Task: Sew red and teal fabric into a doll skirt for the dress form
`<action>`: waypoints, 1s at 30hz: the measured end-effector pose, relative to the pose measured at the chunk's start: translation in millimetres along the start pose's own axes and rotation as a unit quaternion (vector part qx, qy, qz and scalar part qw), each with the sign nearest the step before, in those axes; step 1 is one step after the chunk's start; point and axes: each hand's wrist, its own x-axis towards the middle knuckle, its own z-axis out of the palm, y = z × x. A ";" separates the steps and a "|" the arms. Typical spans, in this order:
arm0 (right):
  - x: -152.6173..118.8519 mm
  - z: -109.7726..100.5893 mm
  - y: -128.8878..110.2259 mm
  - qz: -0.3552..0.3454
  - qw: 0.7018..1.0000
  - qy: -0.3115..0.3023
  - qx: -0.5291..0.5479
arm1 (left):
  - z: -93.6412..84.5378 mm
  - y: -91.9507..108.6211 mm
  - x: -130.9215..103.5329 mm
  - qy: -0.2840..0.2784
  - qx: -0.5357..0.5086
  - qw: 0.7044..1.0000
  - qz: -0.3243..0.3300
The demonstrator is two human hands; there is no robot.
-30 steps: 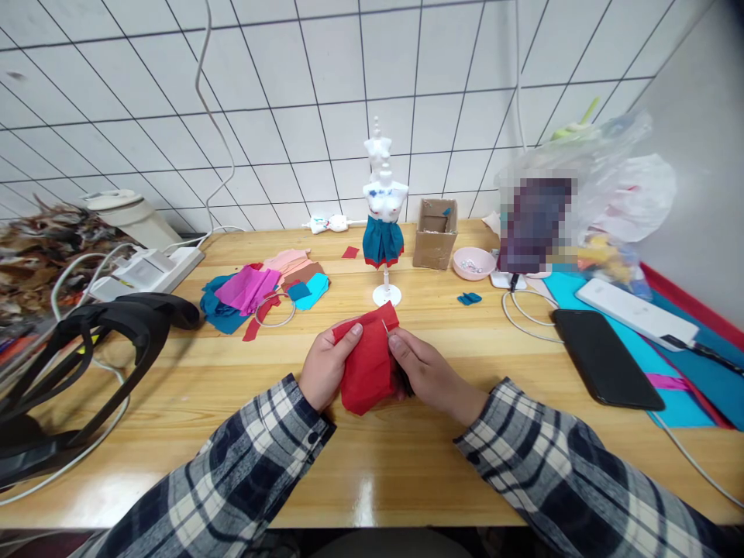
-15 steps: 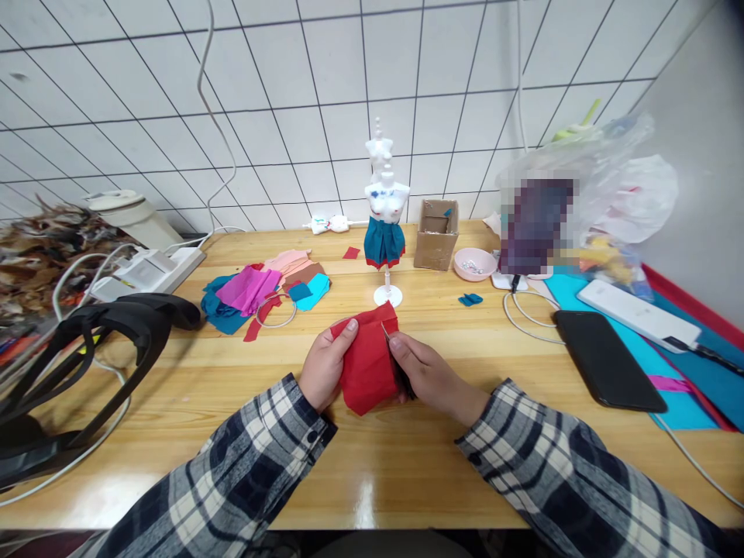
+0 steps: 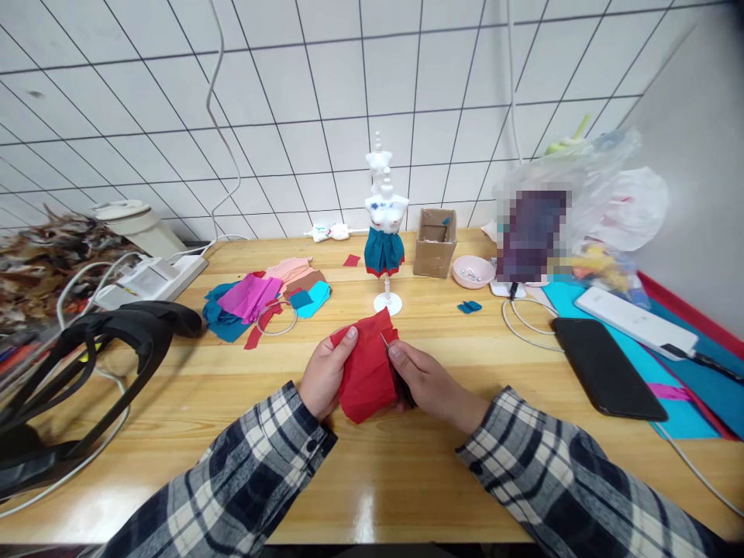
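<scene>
Over the bench [image 3: 372, 480], the left hand [image 3: 325, 375] clamps a red sheet [image 3: 366, 373] under its thumb, likely steadying it; the right hand [image 3: 428, 381] grips a mostly hidden tool [image 3: 403, 389], perhaps scissors, along the sheet's right edge.

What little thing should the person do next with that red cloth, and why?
Perhaps guide the thin tool slightly further along the red cloth, near its right edge. The left hand grips the cloth's left side with its thumb on top, and the tool in the right hand already has its tip over the cloth. I can't tell exactly what tool it is.
</scene>
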 end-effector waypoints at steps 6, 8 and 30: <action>1.1 0.0 1.6 -0.005 1.000 -0.003 -0.001 | -2.8 -1.0 1.3 -0.003 -0.007 1.000 -0.005; 1.4 -0.4 1.2 -0.024 1.000 0.004 -0.007 | -3.0 -1.2 1.4 -0.006 -0.001 1.000 -0.012; 3.5 -2.4 6.0 -0.080 0.993 0.026 -0.080 | -7.1 -2.5 1.3 -0.024 0.123 0.992 0.001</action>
